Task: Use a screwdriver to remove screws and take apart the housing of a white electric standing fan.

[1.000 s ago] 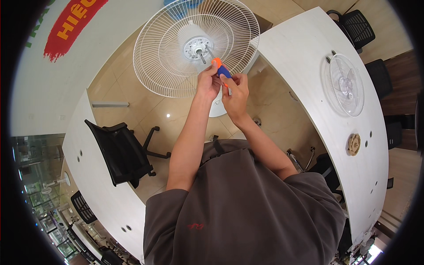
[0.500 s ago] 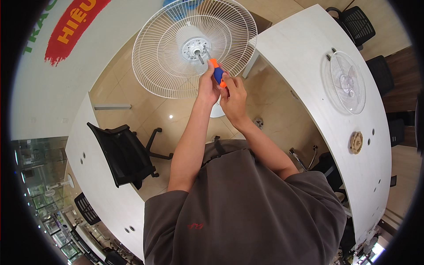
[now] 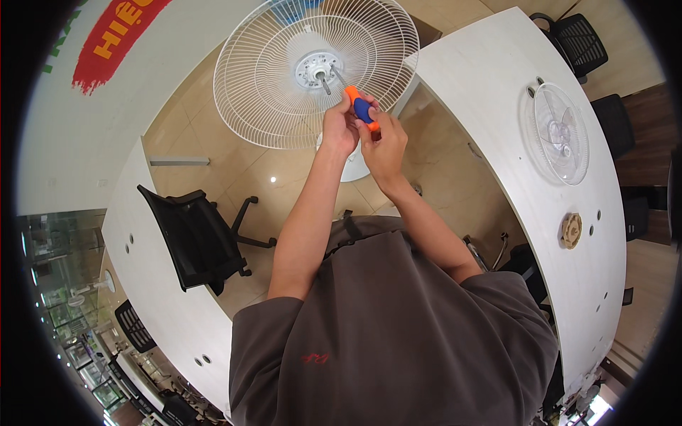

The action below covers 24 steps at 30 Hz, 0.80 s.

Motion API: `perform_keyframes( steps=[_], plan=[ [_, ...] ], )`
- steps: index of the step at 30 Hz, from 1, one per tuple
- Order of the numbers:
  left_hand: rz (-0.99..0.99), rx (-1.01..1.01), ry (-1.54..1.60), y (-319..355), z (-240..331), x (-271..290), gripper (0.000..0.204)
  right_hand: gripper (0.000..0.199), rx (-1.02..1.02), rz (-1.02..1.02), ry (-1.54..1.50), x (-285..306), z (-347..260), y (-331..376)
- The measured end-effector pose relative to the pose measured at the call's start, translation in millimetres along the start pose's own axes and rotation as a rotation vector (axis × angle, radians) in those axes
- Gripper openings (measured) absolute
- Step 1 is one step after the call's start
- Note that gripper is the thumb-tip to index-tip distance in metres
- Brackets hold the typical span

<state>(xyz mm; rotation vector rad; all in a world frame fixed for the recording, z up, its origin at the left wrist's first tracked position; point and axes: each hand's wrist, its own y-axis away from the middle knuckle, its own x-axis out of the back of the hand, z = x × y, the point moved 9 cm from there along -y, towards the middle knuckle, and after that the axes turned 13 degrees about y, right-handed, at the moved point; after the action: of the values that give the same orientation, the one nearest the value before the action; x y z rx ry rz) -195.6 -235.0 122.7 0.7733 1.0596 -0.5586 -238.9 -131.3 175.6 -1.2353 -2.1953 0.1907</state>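
A screwdriver [image 3: 363, 110] with a blue and orange handle is held in both my hands. My left hand [image 3: 339, 130] closes round the handle's front part near the shaft. At its back end, my right hand [image 3: 384, 145] grips with bent fingers. The metal shaft points up and left to the white hub plate [image 3: 317, 69] in the middle of a standing fan's round wire grille [image 3: 256, 99]. Whether the tip sits in a screw is too small to tell. Beside the shaft, the fan's bare metal spindle [image 3: 325, 85] sticks out toward me.
On the right-hand white table [image 3: 490, 92] lie a clear fan blade with a round guard [image 3: 561, 131] and a tan, knob-like round piece [image 3: 571, 231]. A black office chair [image 3: 202, 238] stands at my left by another white table [image 3: 153, 284]. The fan's white base [image 3: 354, 169] is on the tiled floor.
Both hands and the screwdriver have shifted slightly right, and the handle is more tilted. The view has moved a little; the shaft still reaches the hub plate.
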Motion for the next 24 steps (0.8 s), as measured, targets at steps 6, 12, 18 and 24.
perform_keyframes(
  steps=[6,12,18,24],
  plan=[
    [0.097,-0.012,-0.306,-8.9,17.1,17.5,0.026,0.027,0.259,0.072,0.161,11.3,-31.1,-4.0],
    [-0.018,-0.01,-0.083,-14.9,12.7,19.9,0.035,0.026,-0.169,0.0,-0.049,9.1,-1.9,-2.7],
    [0.158,-0.026,-0.141,-4.6,11.3,24.1,0.024,0.028,0.027,-0.074,0.131,-2.8,-10.2,-0.8],
    [0.086,0.044,-0.13,-7.2,11.4,15.6,0.021,0.029,0.207,0.04,0.103,2.9,-32.5,6.3]
  ],
)
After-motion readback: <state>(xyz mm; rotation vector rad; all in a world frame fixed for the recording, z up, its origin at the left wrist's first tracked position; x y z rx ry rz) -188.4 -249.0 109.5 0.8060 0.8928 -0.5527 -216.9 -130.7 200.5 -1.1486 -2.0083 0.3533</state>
